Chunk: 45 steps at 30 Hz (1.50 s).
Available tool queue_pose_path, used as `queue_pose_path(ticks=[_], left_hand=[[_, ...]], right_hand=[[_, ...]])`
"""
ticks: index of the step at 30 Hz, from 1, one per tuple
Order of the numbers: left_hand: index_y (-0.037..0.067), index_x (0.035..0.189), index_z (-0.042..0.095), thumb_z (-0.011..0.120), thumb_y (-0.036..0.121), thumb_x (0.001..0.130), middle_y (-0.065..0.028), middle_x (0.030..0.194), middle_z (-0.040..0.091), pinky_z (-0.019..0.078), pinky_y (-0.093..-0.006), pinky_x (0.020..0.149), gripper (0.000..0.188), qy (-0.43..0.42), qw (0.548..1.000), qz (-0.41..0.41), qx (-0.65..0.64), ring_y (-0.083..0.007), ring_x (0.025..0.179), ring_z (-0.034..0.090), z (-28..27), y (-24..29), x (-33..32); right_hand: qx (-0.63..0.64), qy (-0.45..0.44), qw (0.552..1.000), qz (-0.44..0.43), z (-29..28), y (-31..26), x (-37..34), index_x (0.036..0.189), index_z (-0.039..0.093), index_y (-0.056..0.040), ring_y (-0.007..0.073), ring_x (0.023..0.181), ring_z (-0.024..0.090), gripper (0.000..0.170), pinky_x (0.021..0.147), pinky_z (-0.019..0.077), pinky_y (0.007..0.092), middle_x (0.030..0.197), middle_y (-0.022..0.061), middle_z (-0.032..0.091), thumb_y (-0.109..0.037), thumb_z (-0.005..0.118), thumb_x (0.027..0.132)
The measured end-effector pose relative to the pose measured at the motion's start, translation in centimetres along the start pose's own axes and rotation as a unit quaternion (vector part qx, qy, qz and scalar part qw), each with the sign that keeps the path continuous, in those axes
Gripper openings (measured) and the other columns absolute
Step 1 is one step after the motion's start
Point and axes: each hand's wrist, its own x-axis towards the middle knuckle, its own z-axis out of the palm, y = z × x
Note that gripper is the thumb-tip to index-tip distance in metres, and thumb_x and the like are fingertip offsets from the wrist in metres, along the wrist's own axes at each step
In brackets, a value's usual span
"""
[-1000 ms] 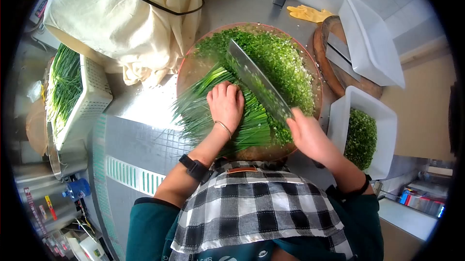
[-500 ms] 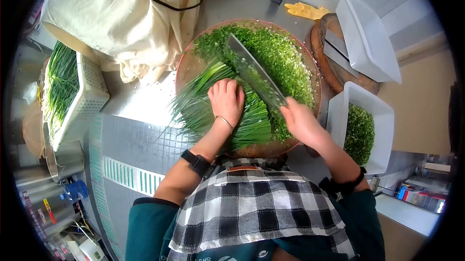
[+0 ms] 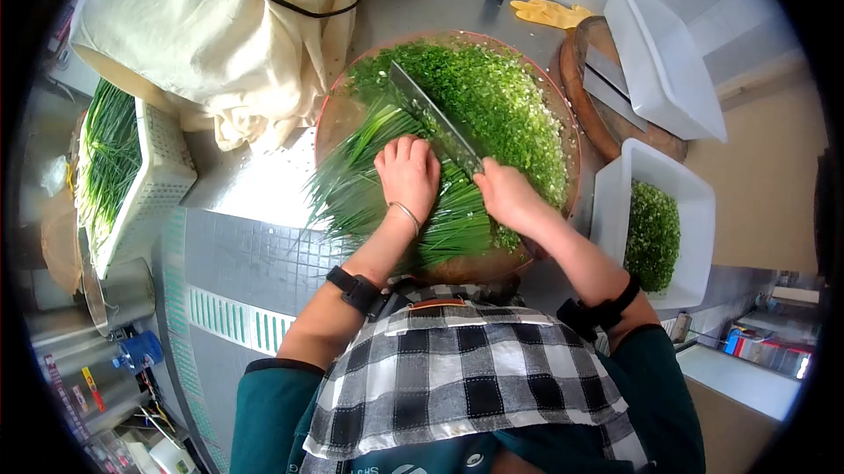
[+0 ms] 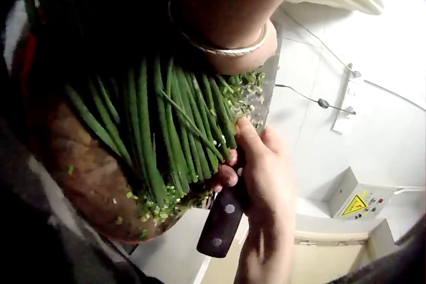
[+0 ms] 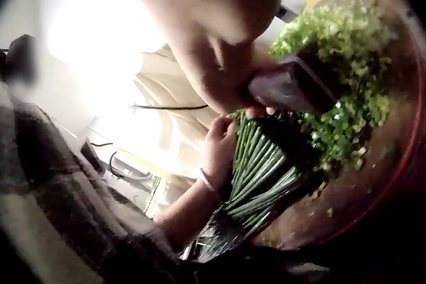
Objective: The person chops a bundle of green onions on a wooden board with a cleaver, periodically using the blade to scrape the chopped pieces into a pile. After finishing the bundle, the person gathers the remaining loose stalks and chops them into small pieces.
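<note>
Long green stalks [image 3: 457, 232] lie on a round board [image 3: 341, 127], beside chopped green pieces [image 3: 514, 113]. Over the bundle my left hand [image 3: 410, 177] presses and holds the stalks with bent fingers. My right hand [image 3: 512, 199] grips a cleaver [image 3: 437, 120] whose blade slants between bundle and chopped pieces, close to the left fingers. The left wrist view shows the right hand [image 4: 266, 177] round the dark handle [image 4: 223, 221], by the cut ends of the stalks [image 4: 146, 131]. In the right wrist view the left hand [image 5: 219, 147] sits beyond the handle [image 5: 286, 87].
A white tub [image 3: 701, 250] of chopped greens stands right of the board. Behind it are another tub [image 3: 670, 69], a second round board [image 3: 576, 78] and a yellow glove [image 3: 552, 13]. Pale cloth [image 3: 211, 43] and a crate [image 3: 163, 179] of stalks stand left.
My right hand and the cleaver have moved leftward and a little up the view, toward the bundle. The left hand stays on the stalks in nearly the same place.
</note>
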Motion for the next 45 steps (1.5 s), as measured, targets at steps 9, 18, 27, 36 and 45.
queue_pose_path(ticks=[9,18,27,36,45], left_hand=[[0.010,0.097,0.060,0.062,0.023,0.077,-0.0174,0.115,0.052,0.0368,-0.0469,0.091,0.024,0.024,0.995,-0.041,0.086,-0.0352,0.109,0.047,-2.6,-3.9,4.7],[0.008,0.094,0.062,0.040,0.033,0.093,-0.0115,0.102,0.061,0.0458,-0.0474,0.078,0.033,-0.188,0.948,-0.235,0.106,-0.0327,0.095,0.057,-1.0,-5.4,3.6],[0.010,0.088,0.060,0.049,0.029,0.089,-0.0073,0.092,0.058,0.0441,-0.0438,0.071,0.022,-0.121,0.964,-0.171,0.161,-0.0273,0.089,0.056,-0.1,-5.1,2.7],[0.013,0.093,0.058,0.055,0.022,0.086,-0.0059,0.094,0.057,0.0434,-0.0449,0.070,0.011,-0.081,0.974,-0.178,0.115,-0.0275,0.089,0.055,-0.4,-4.9,2.7],[0.015,0.090,0.058,0.056,0.021,0.085,-0.0030,0.089,0.058,0.0426,-0.0429,0.068,0.008,-0.074,0.979,-0.158,0.107,-0.0261,0.085,0.056,-0.1,-5.2,2.6]], right_hand=[[-0.012,0.093,0.993,-0.069,-4.5,0.6,-4.5,0.094,0.047,0.0042,0.0450,0.067,0.053,0.023,0.059,0.0406,0.0455,0.069,0.0270,0.054,-0.018,0.051,0.093],[-0.040,0.048,0.992,-0.108,-5.8,-1.4,-2.1,0.090,0.045,0.0033,0.0448,0.067,0.054,0.021,0.059,0.0400,0.0479,0.068,0.0276,0.054,-0.017,0.050,0.093],[-0.038,-0.040,0.995,-0.086,-1.6,-2.5,5.9,0.093,0.049,0.0035,0.0362,0.066,0.060,0.021,0.060,0.0461,0.0446,0.072,0.0223,0.059,-0.017,0.046,0.094],[-0.067,-0.017,0.993,-0.096,-6.2,-2.4,1.1,0.092,0.048,0.0036,0.0352,0.065,0.059,0.024,0.061,0.0457,0.0441,0.071,0.0205,0.059,-0.019,0.044,0.096],[-0.037,-0.026,0.993,-0.105,-0.7,-2.7,7.7,0.092,0.050,0.0043,0.0374,0.070,0.059,0.025,0.065,0.0470,0.0448,0.077,0.0243,0.059,-0.020,0.047,0.095]])
